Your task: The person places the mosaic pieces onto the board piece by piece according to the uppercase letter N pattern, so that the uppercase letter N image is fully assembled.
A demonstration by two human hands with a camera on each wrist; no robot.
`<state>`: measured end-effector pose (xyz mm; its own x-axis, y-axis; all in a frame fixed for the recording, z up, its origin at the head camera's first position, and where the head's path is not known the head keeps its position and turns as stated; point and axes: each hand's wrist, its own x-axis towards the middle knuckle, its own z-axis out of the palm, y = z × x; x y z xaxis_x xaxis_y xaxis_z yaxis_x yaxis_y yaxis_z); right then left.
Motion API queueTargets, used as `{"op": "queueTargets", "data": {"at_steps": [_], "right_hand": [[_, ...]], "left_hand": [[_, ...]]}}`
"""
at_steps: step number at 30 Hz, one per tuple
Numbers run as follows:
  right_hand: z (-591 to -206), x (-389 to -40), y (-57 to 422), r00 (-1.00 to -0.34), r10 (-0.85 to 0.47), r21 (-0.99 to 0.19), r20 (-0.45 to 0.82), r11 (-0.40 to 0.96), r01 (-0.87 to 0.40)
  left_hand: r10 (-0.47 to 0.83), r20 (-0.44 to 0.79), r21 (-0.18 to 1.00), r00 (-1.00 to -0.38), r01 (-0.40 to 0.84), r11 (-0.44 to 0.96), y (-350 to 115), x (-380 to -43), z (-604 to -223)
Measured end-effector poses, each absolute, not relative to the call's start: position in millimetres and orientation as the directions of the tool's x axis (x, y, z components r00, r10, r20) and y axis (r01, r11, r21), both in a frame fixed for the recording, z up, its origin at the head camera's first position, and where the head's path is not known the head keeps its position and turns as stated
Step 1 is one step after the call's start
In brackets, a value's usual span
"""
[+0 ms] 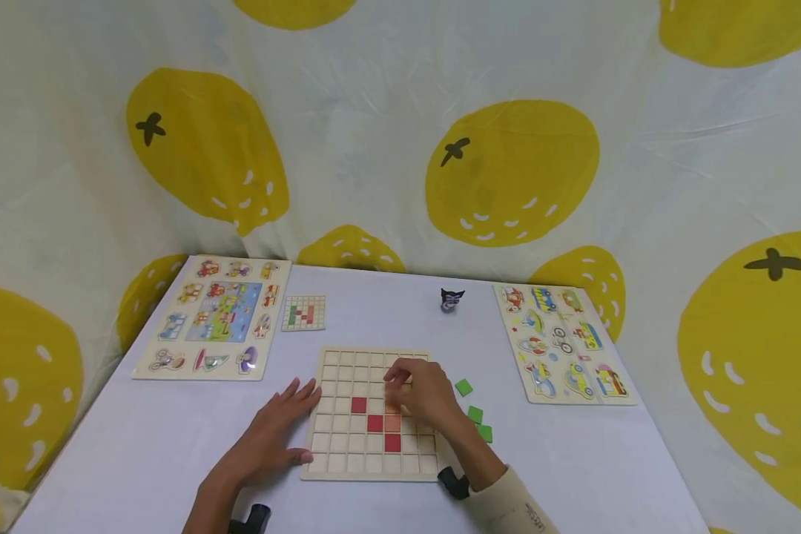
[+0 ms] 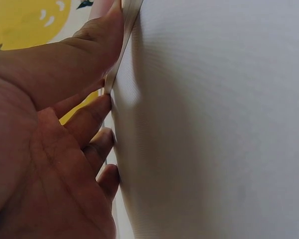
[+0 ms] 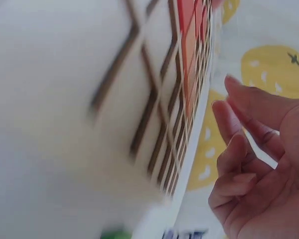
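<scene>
Several tiles point(image 1: 392, 424) lay in the board point(image 1: 340, 443) near a right hand point(image 1: 424, 393), its fingers loosely bent and seemingly holding nothing; the left hand point(image 1: 275, 426), fingers spread, touched the board's left edge. Likely light, stiff and smooth, each tile suited a pinch at opposite edges.

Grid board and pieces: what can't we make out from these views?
Grid board: head view, some right-side cells hidden by the right hand.
Farther orange tile: head view, partly covered by that same hand.
Pattern card: head view, too small to read reliably cell by cell.
Green piece: right wrist view, blurred and cut off by the bottom edge.
Dark figurine: head view, too small for fine detail.
</scene>
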<state>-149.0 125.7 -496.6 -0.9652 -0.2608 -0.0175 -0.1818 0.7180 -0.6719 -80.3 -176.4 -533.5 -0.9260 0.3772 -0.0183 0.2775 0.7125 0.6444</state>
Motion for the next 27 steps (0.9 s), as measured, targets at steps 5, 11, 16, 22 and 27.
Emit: {"op": "queueTargets", "data": {"at_steps": [5, 11, 16, 22, 27], "right_hand": [[-488, -154, 154, -0.982, -0.187, -0.674, -0.019, 0.728, -0.125], [-490, -160, 191, -0.994, -0.1, -0.628, -0.049, 0.777, -0.047], [-494, -164, 219, -0.996, -0.052, -0.596, -0.074, 0.803, 0.002], [-498, -166, 237, -0.99, -0.035, -0.537, -0.135, 0.843, 0.044], [-501, -168, 237, -0.985, -0.031, -0.518, -0.169, 0.853, 0.062]], "left_hand": [[0.373, -0.025, 0.639, -0.927, 0.272, 0.72, -175, -80, -531], [0.37, -0.033, 0.642, -0.928, 0.264, 0.72, -175, -80, -530], [0.366, -0.041, 0.647, -0.93, 0.254, 0.718, -175, -79, -531], [0.371, -0.026, 0.649, -0.928, 0.266, 0.713, -175, -78, -531], [0.369, -0.028, 0.648, -0.929, 0.264, 0.715, -176, -77, -531]]}}
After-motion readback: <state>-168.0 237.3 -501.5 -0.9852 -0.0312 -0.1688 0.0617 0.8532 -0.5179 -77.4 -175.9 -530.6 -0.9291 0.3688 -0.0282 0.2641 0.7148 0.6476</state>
